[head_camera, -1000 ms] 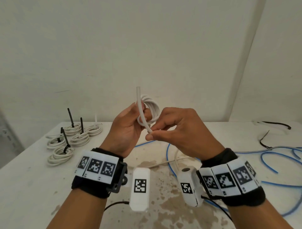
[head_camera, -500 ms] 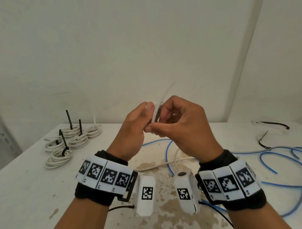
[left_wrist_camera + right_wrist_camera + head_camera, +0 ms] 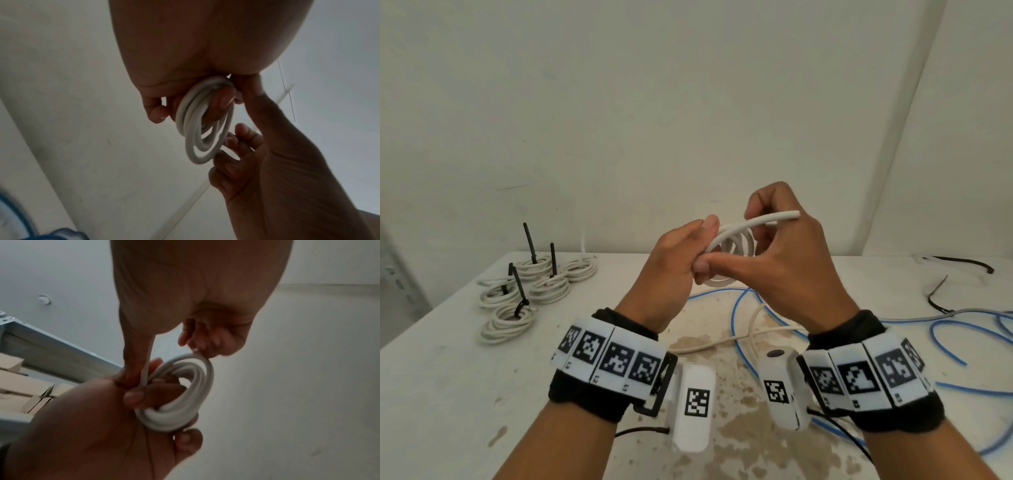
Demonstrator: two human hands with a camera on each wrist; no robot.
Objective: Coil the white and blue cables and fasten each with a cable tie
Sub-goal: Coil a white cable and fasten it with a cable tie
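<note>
A small coil of white cable (image 3: 736,243) (image 3: 201,129) (image 3: 185,395) is held up above the table between both hands. My left hand (image 3: 681,263) grips one side of the coil, its fingers curled through the loops. My right hand (image 3: 777,240) pinches the cable's free end (image 3: 780,216), which lies across the top of the coil and sticks out to the right. Loose blue cable (image 3: 736,318) sprawls on the table under and to the right of the hands. Black cable ties (image 3: 959,262) lie at the far right.
Several finished white coils (image 3: 530,291) fastened with black ties sit at the table's back left. A loose white cable (image 3: 722,342) lies on the stained table (image 3: 448,394) below the hands. The wall stands close behind. Cardboard boxes (image 3: 24,386) show in the right wrist view.
The free end stood upright a second ago; my right hand has swept it round and now holds it lying across the coil, pointing right. Both hands rose slightly.
</note>
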